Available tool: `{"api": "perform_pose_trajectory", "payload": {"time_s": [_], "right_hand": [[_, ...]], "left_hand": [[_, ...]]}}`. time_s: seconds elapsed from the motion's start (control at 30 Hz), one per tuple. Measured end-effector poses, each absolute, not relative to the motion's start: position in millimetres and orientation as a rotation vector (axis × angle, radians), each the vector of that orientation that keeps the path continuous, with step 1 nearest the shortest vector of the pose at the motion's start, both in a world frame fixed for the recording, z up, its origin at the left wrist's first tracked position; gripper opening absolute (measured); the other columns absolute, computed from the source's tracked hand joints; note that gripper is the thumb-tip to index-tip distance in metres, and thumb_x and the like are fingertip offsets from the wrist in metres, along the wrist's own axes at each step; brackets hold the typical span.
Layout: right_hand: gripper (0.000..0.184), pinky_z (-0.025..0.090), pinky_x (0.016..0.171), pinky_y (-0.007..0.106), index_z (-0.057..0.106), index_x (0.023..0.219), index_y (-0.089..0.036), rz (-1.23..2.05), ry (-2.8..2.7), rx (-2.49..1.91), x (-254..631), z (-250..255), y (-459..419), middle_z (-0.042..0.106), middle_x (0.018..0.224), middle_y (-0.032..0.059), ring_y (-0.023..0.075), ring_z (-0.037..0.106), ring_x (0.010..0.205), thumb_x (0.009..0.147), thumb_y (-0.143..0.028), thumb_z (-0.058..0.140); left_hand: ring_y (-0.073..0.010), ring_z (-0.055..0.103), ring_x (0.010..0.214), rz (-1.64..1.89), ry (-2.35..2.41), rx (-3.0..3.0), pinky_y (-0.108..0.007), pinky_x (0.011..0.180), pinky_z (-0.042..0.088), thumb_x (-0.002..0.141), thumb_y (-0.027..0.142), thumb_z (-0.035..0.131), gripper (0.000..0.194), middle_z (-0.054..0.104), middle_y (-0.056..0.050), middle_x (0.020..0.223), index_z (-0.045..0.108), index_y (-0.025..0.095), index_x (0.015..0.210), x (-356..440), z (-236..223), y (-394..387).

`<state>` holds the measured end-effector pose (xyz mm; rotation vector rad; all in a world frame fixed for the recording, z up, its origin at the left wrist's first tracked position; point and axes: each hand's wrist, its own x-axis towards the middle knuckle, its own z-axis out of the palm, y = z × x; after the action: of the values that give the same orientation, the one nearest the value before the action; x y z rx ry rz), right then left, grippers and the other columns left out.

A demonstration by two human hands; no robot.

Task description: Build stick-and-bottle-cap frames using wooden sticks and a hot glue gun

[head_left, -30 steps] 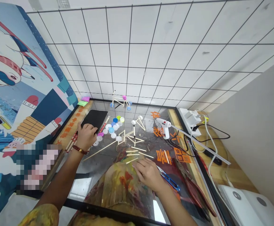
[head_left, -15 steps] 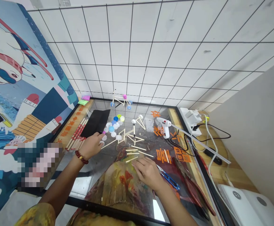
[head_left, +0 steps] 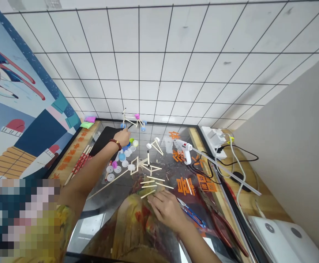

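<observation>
My left hand is stretched far across the glass table, at the right edge of a black sheet. Its fingers are bunched, and what lies in them, if anything, is hidden. Just beyond the fingertips stands a small stick model with blue caps and a pink piece. Below that hand lie several plastic caps. My right hand rests on the glass, fingers loosely stretched, beside several short wooden sticks. A stick frame with white caps lies further in. A separate stick triangle lies behind it.
A white glue gun lies at the right with its cable. Nearer are blue-handled snips and red-handled pliers. Red-marked sticks lie at the left. A power strip sits at the right edge, and a tiled wall rises behind.
My left hand has moved forward from the caps to the far end of the black sheet. A pink cap now shows among the white ones. My right hand stays by the sticks.
</observation>
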<state>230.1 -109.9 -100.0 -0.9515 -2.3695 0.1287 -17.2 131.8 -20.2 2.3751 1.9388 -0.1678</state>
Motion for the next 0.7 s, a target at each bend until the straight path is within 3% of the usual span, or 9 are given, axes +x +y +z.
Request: {"api": "perform_pose_trajectory", "payload": {"time_s": [0.27,0.53,0.7], "right_hand": [[0.016,0.038,0.068,0.033,0.063,0.102,-0.02,0.155,-2.402,-0.978,232,-101,-110,0.066,0.078,0.0025,0.018,0.057,0.068,0.091,-0.013,0.054],[0.015,0.037,0.069,0.032,0.063,0.102,-0.02,0.157,-2.429,-0.966,230,-99,-112,0.066,0.077,0.0025,0.0176,0.057,0.069,0.092,-0.014,0.054],[0.016,0.037,0.068,0.033,0.063,0.104,-0.02,0.162,-2.416,-0.964,230,-100,-112,0.066,0.077,0.0019,0.0172,0.056,0.067,0.093,-0.014,0.053]], "left_hand": [[-0.0305,0.065,0.111,-0.254,1.969,2.221,-0.034,0.088,0.053,0.081,0.015,0.052,0.04,0.061,-0.023,0.13,0.066,0.008,0.118,1,-38,170],[-0.0305,0.063,0.115,-0.092,2.034,2.222,-0.037,0.092,0.051,0.089,0.02,0.045,0.036,0.065,-0.019,0.125,0.067,0.015,0.117,-2,-38,147],[-0.0313,0.067,0.109,-0.078,2.102,2.081,-0.037,0.087,0.052,0.084,0.022,0.053,0.032,0.07,-0.022,0.112,0.069,0.011,0.109,3,-38,165]]}}
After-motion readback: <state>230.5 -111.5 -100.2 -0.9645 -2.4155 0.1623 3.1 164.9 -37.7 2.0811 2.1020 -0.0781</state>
